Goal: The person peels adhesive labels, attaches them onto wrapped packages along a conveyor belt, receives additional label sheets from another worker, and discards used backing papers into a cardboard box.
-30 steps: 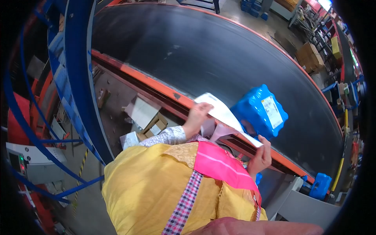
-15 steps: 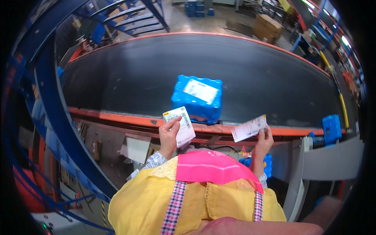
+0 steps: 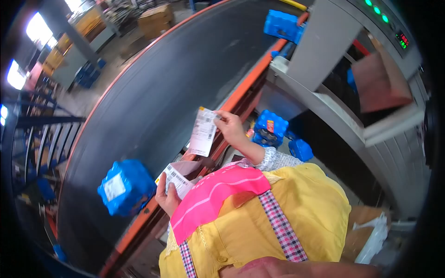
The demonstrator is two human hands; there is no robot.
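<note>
My right hand pinches the edge of a white printed label with a yellow corner, held up over the orange belt rim. Lower and to the left, my left hand grips a stack of similar labels close to my body. A blue wrapped pack with a white label on it sits on the black conveyor belt, left of my left hand. Neither hand touches that pack.
Another blue pack is at the belt's far end, beside a grey machine with green lights. More blue packs lie below the belt at right. A cardboard box stands beyond the belt; metal stairs are at left.
The view has swung to the right. The labelled blue pack now appears further left, and the grey machine has come into fuller view. Both hands still hold labels, now closer together.
</note>
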